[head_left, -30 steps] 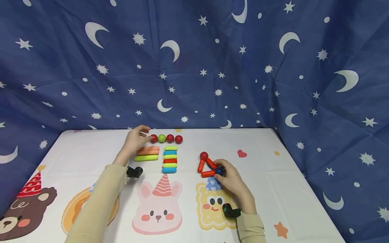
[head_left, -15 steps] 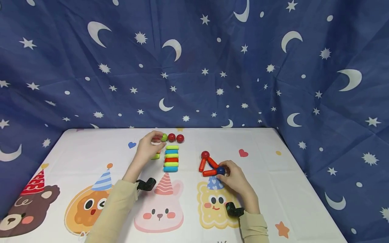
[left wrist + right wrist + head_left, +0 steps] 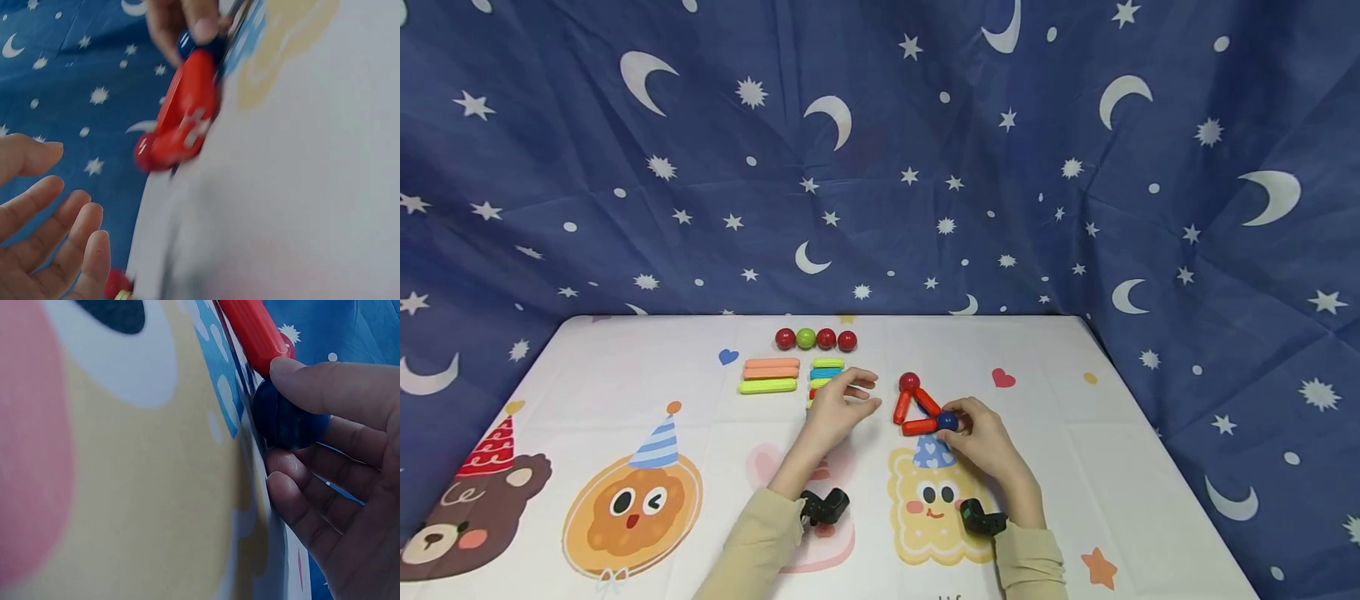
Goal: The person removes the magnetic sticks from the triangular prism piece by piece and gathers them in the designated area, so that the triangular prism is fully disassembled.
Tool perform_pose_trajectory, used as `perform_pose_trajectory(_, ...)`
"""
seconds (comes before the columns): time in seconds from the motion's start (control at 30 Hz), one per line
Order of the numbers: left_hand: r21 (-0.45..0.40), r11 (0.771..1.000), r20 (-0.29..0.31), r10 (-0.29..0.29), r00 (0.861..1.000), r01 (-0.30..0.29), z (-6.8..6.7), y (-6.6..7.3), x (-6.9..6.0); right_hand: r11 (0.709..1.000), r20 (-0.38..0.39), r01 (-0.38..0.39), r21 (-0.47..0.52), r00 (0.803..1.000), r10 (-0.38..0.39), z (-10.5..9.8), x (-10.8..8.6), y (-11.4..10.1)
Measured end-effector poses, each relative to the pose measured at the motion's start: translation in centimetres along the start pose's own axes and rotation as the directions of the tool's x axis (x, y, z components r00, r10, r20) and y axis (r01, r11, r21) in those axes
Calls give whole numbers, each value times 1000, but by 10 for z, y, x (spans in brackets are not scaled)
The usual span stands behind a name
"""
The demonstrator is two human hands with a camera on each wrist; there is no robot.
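Note:
My right hand (image 3: 988, 442) pinches a dark blue ball (image 3: 947, 420) between thumb and fingers, low at the table. The ball joins two red rods (image 3: 920, 427) of a small magnetic-looking triangle. A red ball (image 3: 909, 382) sits at its far corner, where two rods meet. In the right wrist view the thumb also touches the end of a red rod (image 3: 253, 331). My left hand (image 3: 837, 410) hovers to the left of the triangle, fingers spread and holding nothing. The left wrist view shows its loosely bent fingers (image 3: 72, 247) apart from the red rods (image 3: 197, 87).
Red and green balls (image 3: 806, 337) stand in a row at the back. Two orange rods and a yellow-green rod (image 3: 767, 386) lie below them. A column of short coloured rods (image 3: 827, 374) is partly hidden by my left hand. A star-patterned curtain (image 3: 880, 167) hangs behind the table.
My left hand has left the row of balls and moved right and nearer, towards the triangle, with nothing in it. The right hand keeps its grip on the blue ball.

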State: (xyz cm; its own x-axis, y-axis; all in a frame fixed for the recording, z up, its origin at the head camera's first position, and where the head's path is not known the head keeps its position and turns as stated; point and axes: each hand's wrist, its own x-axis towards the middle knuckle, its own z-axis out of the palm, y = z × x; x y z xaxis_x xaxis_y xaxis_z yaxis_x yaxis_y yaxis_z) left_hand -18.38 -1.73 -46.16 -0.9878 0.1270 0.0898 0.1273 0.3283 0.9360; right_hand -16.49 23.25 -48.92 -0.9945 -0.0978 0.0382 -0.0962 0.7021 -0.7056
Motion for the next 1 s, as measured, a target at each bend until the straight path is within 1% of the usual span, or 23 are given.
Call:
perform_pose_trajectory(0.07, -21, 1000, 26, 1, 1000, -1, 11, 1, -4, 1000, 4, 1, 17, 1000, -1, 0, 0, 1)
perform_pose_trajectory(0.2, -18, 1000, 66, 10, 998, -9, 32, 2, -10, 999, 14, 2, 46, 1000, -3, -1, 1, 2)
perform_pose_trajectory(0.27, 0, 1000, 82, 23, 996, -23, 41, 0, -12, 998, 18, 4, 61, 1000, -5, -1, 1, 2)
perform_pose_trajectory(0.33, 29, 999, 83, 41, 996, -43, 48, -1, -14, 997, 25, 8, 73, 1000, -10, -1, 1, 2)
perform_pose_trajectory(0.43, 69, 994, 69, 75, 995, -80, 56, -4, -15, 996, 38, 10, 90, 999, -13, -1, 0, 1)
perform_pose_trajectory(0.5, 95, 991, 60, 85, 995, -91, 59, -4, -16, 995, 46, 9, 96, 999, -14, -1, 0, 1)
perform_pose_trajectory(0.6, 128, 986, 67, 101, 993, -109, 63, -4, -16, 994, 58, 3, 110, 998, -9, -1, -1, 0)
perform_pose_trajectory(0.67, 158, 981, 78, 98, 992, -110, 65, -4, -16, 993, 62, -1, 115, 998, -6, -2, -1, -1)
perform_pose_trajectory(0.77, 231, 965, 98, 101, 990, -121, 68, -2, -17, 992, 68, -8, 123, 998, 0, -2, -1, -1)
perform_pose_trajectory(0.87, 322, 938, 110, 101, 989, -131, 72, 0, -16, 991, 73, -25, 133, 997, 15, -2, -1, 1)
perform_pose_trajectory(0.93, 378, 914, 112, 109, 988, -144, 75, 1, -16, 989, 77, -36, 142, 997, 25, -2, -1, 1)
perform_pose_trajectory(1.0, 415, 897, 115, 115, 987, -153, 78, 2, -15, 987, 83, -49, 156, 996, 36, -2, -2, 1)
